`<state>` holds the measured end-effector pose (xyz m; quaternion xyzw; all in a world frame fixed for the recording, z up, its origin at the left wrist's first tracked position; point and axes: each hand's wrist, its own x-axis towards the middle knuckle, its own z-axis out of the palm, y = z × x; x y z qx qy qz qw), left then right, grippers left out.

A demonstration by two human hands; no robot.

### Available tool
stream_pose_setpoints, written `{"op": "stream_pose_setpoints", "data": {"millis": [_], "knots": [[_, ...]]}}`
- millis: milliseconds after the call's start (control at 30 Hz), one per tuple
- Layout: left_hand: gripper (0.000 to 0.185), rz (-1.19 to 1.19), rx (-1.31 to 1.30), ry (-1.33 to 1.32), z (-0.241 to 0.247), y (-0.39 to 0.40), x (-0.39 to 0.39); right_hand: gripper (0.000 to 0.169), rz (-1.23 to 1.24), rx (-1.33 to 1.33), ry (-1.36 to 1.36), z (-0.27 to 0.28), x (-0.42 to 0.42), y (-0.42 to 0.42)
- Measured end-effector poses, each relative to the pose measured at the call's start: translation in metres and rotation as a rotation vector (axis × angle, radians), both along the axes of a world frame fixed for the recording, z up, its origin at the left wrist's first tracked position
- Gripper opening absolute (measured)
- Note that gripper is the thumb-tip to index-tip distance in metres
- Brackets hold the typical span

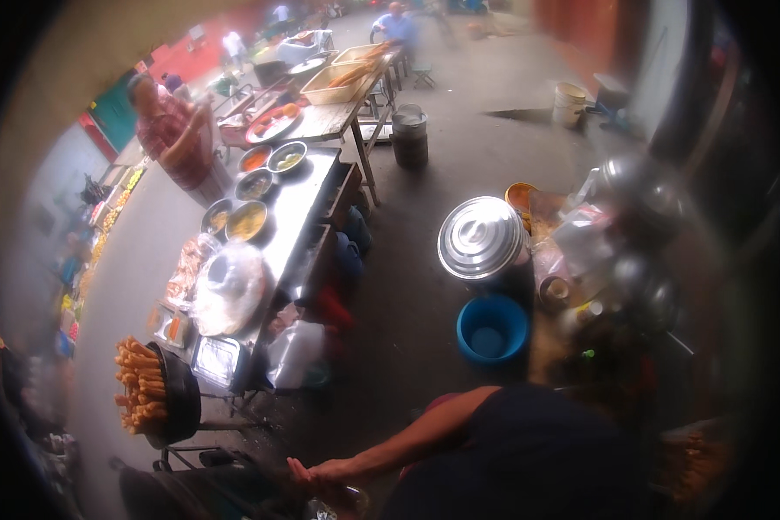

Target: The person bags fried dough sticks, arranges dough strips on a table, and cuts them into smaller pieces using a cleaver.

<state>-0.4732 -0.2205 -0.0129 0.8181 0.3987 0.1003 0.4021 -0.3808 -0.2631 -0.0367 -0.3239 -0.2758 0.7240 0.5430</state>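
At the bottom, a bare forearm reaches left from a dark short sleeve and ends in a hand, which I take for my right hand (322, 470). Its fingertips point left; shadow hides its underside, so a grip cannot be made out. Just below it lies a shiny, clear item (322, 509), partly cut off. Left of the hand is dark equipment on a metal frame (188, 487). Beyond stands a black pot (183, 396) with fried dough sticks (142, 383) along its side. My left hand is out of view.
A metal-topped table (292, 201) bears bowls, plastic bags and a steel tray (218, 357). At right are a blue bucket (492, 328), a lidded steel pot (480, 238) and a cluttered table (541, 351). A person in a checked shirt (172, 133) stands beyond the left table.
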Motion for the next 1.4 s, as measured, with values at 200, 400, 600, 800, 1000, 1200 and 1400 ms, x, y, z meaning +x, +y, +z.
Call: {"op": "stream_pose_setpoints", "data": {"millis": [200,400,600,800,1000,1200,1400], "knots": [[0.059,-0.416,-0.296,0.606,-0.089,0.019,-0.085,0.035,-0.26,-0.098,-0.212,0.015,0.018,-0.071],[0.053,-0.489,-0.221,0.382,-0.09,-0.016,-0.145,0.019,-0.363,-0.474,-0.506,-0.087,0.052,-0.163],[0.049,-0.222,-0.092,0.216,-0.092,0.006,-0.18,0.016,-0.698,-0.71,-0.516,-0.104,0.097,-0.213],[0.034,-0.017,0.321,0.233,-0.076,0.033,-0.189,0.064,-1.03,-0.562,-0.715,-0.07,0.166,-0.207],[0.033,-0.612,0.463,0.258,-0.006,0.026,-0.111,0.098,-1.784,-0.619,-1.041,0.147,0.332,-0.468],[0.032,-1.152,0.492,0.371,-0.007,0.035,-0.067,0.104,-3.034,-2.074,-1.367,0.469,0.045,-0.93],[0.033,-1.261,0.649,0.559,0.011,0.046,-0.06,0.029,-3.074,-2.089,-0.749,0.47,-0.12,-0.881]]}}
